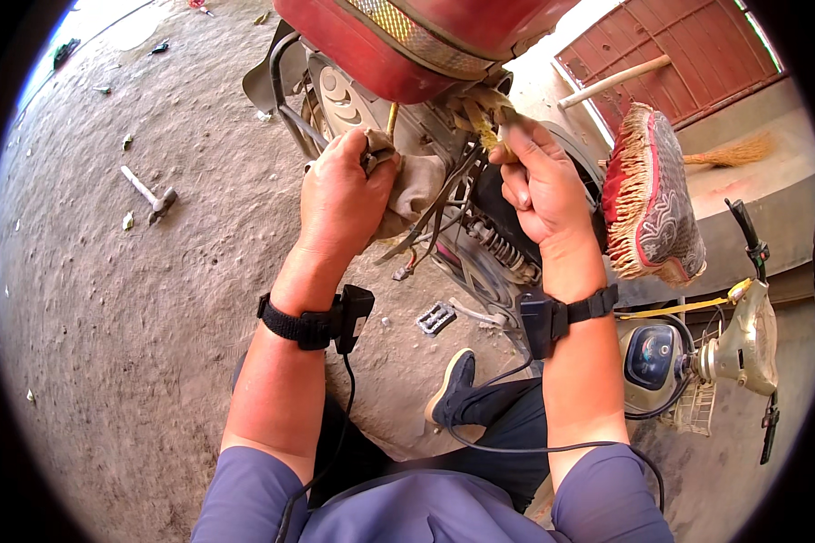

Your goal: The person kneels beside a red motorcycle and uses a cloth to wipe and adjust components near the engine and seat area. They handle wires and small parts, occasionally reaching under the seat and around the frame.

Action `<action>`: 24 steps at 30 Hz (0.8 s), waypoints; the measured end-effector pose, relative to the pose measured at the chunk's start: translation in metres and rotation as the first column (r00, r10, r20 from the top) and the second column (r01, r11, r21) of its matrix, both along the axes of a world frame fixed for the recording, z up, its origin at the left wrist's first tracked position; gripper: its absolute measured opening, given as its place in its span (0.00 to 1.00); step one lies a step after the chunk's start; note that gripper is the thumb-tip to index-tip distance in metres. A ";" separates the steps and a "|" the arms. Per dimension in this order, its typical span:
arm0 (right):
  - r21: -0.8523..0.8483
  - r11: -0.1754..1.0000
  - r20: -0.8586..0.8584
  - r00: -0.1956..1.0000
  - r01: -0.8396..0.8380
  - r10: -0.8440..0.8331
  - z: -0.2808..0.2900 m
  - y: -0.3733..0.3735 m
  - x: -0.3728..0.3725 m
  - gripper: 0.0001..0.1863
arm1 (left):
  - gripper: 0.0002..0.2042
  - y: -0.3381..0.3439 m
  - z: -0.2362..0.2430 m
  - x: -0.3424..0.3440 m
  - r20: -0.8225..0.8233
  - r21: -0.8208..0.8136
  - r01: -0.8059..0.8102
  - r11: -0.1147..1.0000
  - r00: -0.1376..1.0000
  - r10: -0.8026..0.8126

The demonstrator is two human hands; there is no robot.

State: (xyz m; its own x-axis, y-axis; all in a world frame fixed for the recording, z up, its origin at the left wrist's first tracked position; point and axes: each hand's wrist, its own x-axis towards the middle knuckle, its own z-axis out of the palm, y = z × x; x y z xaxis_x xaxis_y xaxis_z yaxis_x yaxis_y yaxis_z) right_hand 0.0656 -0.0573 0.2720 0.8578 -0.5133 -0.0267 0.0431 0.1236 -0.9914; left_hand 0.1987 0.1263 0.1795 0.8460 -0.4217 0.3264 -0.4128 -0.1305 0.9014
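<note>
While our left hand [342,195] clamps a dirty beige cloth [414,185] against the red motorcycle's grey engine side [371,104], our right hand [539,185], just right of it, pinches a thin yellow-brown strip [484,122] running upward under the red body.

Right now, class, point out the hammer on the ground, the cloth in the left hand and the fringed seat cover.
hammer [150,195], head view, on its handle.
cloth [417,185], head view, on its hanging fold.
fringed seat cover [656,204], head view, on its patterned middle.
</note>
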 end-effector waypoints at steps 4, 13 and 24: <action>-0.044 0.997 0.122 0.990 -0.066 0.071 -0.001 0.014 -0.009 0.11 | 0.11 -0.001 -0.001 -0.001 -0.027 -0.018 0.015 1.000 1.000 -0.015; -0.163 0.986 -0.042 0.998 0.038 -0.046 -0.010 0.012 -0.028 0.13 | 0.11 -0.003 -0.002 -0.001 -0.030 -0.058 0.014 0.998 0.999 -0.015; -0.251 0.968 -0.142 0.990 -0.022 -0.014 -0.024 0.025 -0.053 0.08 | 0.09 -0.002 -0.003 -0.001 -0.295 -0.209 0.184 0.961 0.925 -0.241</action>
State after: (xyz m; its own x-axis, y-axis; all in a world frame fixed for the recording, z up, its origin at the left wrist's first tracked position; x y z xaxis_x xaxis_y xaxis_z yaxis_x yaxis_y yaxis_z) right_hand 0.0125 -0.0324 0.2484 0.8566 -0.5157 -0.0183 -0.0998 -0.1307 -0.9864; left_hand 0.1980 0.1241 0.1763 0.8136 -0.5636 0.1428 -0.1051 0.0991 0.9895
